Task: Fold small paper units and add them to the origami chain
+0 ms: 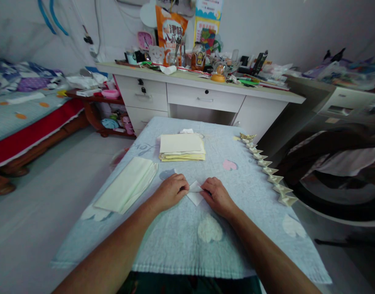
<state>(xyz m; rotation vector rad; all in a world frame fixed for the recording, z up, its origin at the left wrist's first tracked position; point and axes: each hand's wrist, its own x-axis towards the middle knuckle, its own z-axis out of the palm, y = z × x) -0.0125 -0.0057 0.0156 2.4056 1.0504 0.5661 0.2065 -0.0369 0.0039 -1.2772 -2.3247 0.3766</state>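
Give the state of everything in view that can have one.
Small white paper, creased across
Left hand, pinching the paper's left side
Right hand, pinching its right side
Paper stack, piled flat
Pale green sheets, lying flat
Folded pieces, set in a row
Middle drawer, shut

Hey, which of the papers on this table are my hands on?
The small white sheet, set cornerwise between your left hand and right hand. The long pile, cream stack and row of folded pieces lie apart from both hands.

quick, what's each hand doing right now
Left hand: closed, pinching the small paper at its left side.
Right hand: closed, pinching its right side.
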